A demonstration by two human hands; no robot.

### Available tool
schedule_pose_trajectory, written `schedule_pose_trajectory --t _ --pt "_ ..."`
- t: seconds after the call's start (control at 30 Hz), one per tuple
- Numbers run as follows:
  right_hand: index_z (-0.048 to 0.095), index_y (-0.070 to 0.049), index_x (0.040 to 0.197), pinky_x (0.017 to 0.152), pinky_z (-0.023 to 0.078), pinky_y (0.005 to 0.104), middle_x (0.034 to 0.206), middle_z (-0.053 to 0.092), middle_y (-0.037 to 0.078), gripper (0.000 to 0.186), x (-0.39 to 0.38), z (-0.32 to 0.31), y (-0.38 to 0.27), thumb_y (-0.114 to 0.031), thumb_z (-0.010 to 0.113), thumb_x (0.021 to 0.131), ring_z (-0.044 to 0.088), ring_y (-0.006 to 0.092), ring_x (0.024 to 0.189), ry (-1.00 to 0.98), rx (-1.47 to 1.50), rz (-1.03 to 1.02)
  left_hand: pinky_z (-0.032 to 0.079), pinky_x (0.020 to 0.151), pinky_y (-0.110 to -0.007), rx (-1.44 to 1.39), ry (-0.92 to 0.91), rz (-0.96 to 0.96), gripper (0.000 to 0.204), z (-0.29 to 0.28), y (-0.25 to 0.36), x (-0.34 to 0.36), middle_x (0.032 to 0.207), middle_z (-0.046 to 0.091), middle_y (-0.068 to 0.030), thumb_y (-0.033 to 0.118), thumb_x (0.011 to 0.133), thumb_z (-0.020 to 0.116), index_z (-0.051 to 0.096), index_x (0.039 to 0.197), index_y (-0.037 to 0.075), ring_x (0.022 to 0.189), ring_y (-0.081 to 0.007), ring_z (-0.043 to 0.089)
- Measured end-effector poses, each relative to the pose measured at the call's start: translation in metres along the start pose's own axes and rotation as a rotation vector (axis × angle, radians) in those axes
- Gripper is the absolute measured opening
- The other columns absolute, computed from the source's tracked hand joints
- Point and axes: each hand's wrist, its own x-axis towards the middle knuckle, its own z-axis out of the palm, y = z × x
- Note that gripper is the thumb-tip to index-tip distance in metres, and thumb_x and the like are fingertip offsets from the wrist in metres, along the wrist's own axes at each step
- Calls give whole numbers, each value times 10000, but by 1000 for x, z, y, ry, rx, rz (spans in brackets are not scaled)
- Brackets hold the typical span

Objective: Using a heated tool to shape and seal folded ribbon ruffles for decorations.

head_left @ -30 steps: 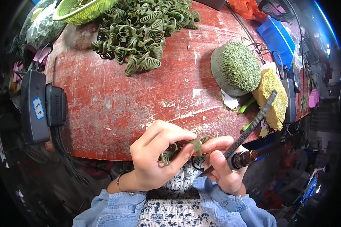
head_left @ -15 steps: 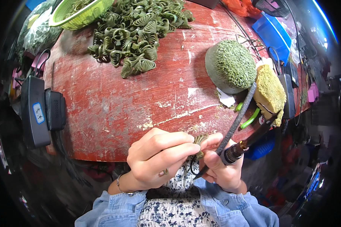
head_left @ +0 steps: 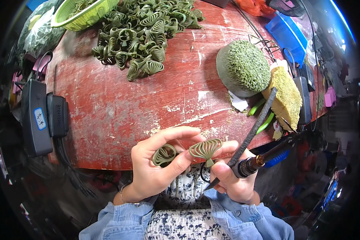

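My left hand [head_left: 154,170] is curled around a green looped, ribbed piece [head_left: 163,156]. A second, fan-shaped piece [head_left: 206,148] stands between its thumb and my right hand [head_left: 238,184]. My right hand grips a dark textured, file-like bar [head_left: 253,129] with a pointed lower end and a dark cylindrical tool [head_left: 264,160] with brass-coloured bands. Beyond them, a heap of similar green pieces [head_left: 144,34] lies on the worn red table [head_left: 120,100].
A yellow-green basket [head_left: 78,22] is at back left; black devices [head_left: 36,118] with cables are left. Right are a round grey-green block [head_left: 248,64], a crumbly yellow block [head_left: 286,96], green-handled tools [head_left: 264,126], a blue tray [head_left: 288,38] and an orange bag [head_left: 252,10].
My left fingers have opened somewhat, showing the piece in the palm again. The fan-shaped piece now stands upright, face visible. The bar's top swung left, then slightly right.
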Motion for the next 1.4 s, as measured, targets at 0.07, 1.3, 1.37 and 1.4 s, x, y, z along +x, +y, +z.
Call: schedule_pose_trajectory --t 0.07,1.3,1.37,1.4 --pt "501 31 995 439 357 176 663 557 24 234 0 0 0 -48 603 800 480 37 507 7 -16 -25 463 520 -199 -60 -5 -64 287 -1 1 -1 853 619 -129 68 775 598 536 1015 -75 612 -100 571" --pt "457 -8 867 623 369 204 842 459 70 270 6 -42 0 -40 655 686 443 92 677 349 -705 -511 507 691 -299 247 -282 318 408 -8 22 2 920 610 -172 28 670 709 555 1043 -31 821 -224 616" --pt "473 3 890 627 376 210 850 463 77 292 2 -39 0 -57 672 685 454 99 697 401 -566 -403 522 708 -294 122 -348 298 468 -10 31 -2 955 581 -200 -21 635 729 534 1061 -34 847 -258 615" --pt "480 9 898 624 382 214 865 467 84 281 0 -40 1 -72 663 701 461 102 701 423 -550 -371 523 710 -291 122 -361 270 466 -10 39 -5 959 578 -201 -26 631 731 536 1054 -40 849 -262 615"
